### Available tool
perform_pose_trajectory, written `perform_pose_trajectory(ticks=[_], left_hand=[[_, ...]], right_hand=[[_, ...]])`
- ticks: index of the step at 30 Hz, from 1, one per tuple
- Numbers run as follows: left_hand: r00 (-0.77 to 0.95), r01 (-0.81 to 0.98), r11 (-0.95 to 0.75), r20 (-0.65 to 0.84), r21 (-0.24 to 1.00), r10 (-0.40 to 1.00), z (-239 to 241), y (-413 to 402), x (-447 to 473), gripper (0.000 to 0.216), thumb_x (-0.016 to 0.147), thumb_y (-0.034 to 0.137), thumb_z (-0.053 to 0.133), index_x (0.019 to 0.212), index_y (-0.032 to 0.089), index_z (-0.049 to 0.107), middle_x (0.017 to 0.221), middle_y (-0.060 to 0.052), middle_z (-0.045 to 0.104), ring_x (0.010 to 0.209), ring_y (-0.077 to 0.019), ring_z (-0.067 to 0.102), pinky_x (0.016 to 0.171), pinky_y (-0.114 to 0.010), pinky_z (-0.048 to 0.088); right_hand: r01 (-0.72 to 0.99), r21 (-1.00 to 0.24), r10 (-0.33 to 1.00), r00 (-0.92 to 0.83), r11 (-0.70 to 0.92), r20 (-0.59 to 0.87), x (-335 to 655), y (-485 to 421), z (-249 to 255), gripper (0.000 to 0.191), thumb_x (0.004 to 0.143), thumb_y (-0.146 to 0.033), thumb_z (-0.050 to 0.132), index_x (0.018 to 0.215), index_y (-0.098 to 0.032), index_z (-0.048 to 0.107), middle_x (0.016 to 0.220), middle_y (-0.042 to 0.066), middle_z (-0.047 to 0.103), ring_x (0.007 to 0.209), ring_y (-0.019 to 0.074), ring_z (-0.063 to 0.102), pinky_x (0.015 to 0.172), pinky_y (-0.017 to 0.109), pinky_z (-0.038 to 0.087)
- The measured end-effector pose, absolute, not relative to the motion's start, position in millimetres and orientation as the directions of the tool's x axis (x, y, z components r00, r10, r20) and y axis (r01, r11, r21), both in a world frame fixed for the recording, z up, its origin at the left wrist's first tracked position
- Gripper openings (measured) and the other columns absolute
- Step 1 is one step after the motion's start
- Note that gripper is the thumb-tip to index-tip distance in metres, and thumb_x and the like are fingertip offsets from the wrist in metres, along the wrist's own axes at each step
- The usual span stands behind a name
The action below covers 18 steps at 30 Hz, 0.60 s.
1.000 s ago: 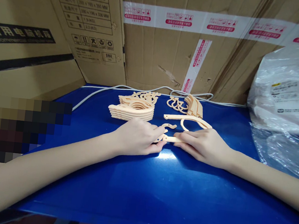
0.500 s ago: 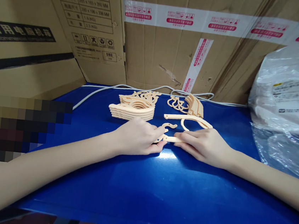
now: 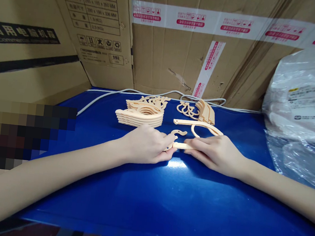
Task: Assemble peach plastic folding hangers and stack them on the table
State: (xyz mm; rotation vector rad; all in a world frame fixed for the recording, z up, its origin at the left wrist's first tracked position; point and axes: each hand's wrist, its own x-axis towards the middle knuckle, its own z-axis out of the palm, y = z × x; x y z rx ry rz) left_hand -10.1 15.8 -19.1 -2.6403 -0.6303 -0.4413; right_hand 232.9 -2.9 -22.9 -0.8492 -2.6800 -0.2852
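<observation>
A cream plastic bar (image 3: 181, 145) sits just below the frame's centre, its right end pinched in the right hand's (image 3: 215, 154) fingers. The left hand (image 3: 146, 145) is clamped on a holed cream piece (image 3: 169, 148), mostly hidden, at the bar's other end. Just above them show a cream hook (image 3: 179, 132) and a curved arm (image 3: 197, 124); left of centre, stacked curved pieces (image 3: 139, 120); far right, a clear plastic bag (image 3: 302, 103).
</observation>
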Motion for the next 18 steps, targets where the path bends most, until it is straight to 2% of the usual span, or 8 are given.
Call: perform_pose_trajectory(ticks=[6, 13, 18], left_hand=[[0.893, 0.41, -0.865, 0.322, -0.29, 0.315, -17, 16, -12, 0.028, 0.094, 0.033, 0.038, 0.081, 0.016, 0.055, 0.065, -0.002, 0.067, 0.054, -0.0149, 0.063, 0.043, -0.025, 0.028], [0.797, 0.552, -0.768, 0.477, -0.324, 0.371, -15, 5, -4, 0.026, 0.094, 0.028, 0.038, 0.076, 0.017, 0.053, 0.055, 0.001, 0.06, 0.047, -0.0145, 0.058, 0.042, -0.028, 0.026], [0.764, 0.599, -0.721, 0.518, -0.347, 0.385, -14, 4, -5, 0.029, 0.094, 0.03, 0.037, 0.073, 0.018, 0.053, 0.052, 0.001, 0.058, 0.045, -0.0158, 0.056, 0.042, -0.028, 0.024]], right_hand=[[0.563, 0.088, 0.505, -0.79, 0.821, 0.347, 233, -4, -21, 0.035, 0.101, -0.035, 0.034, 0.102, -0.018, 0.065, 0.084, 0.004, 0.073, 0.066, 0.0132, 0.066, 0.059, 0.024, 0.042], [0.598, 0.093, 0.514, -0.75, 0.796, 0.416, 233, -2, -21, 0.032, 0.099, -0.033, 0.039, 0.096, -0.017, 0.066, 0.083, 0.005, 0.074, 0.066, 0.015, 0.066, 0.06, 0.026, 0.044], [0.628, 0.069, 0.508, -0.685, 0.775, 0.522, 234, -4, -21, 0.021, 0.095, -0.031, 0.05, 0.105, -0.017, 0.062, 0.089, 0.006, 0.073, 0.075, 0.0168, 0.066, 0.067, 0.029, 0.046]])
